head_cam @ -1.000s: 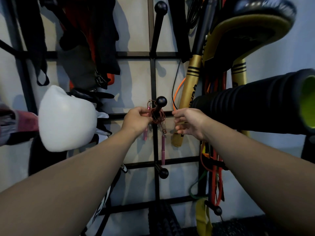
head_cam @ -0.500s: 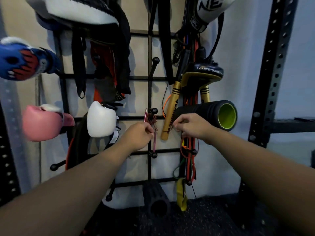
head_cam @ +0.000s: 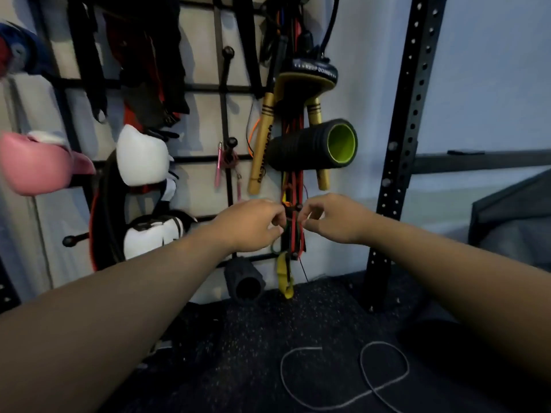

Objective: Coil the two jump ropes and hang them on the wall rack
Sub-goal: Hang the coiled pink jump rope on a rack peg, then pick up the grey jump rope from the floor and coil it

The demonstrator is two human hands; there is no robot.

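The pink jump rope (head_cam: 229,161) hangs coiled on a rack peg (head_cam: 231,142), handles dangling, while the grey jump rope (head_cam: 346,377) lies in loose loops on the floor mat (head_cam: 268,338) below. The left hand (head_cam: 253,225) and right hand (head_cam: 331,219) float loosely curled and holding nothing, in front of hanging bands (head_cam: 293,231). The next step is probably gathering the grey rope; even loops, handles together, would hang neatly on the wall rack (head_cam: 208,159)
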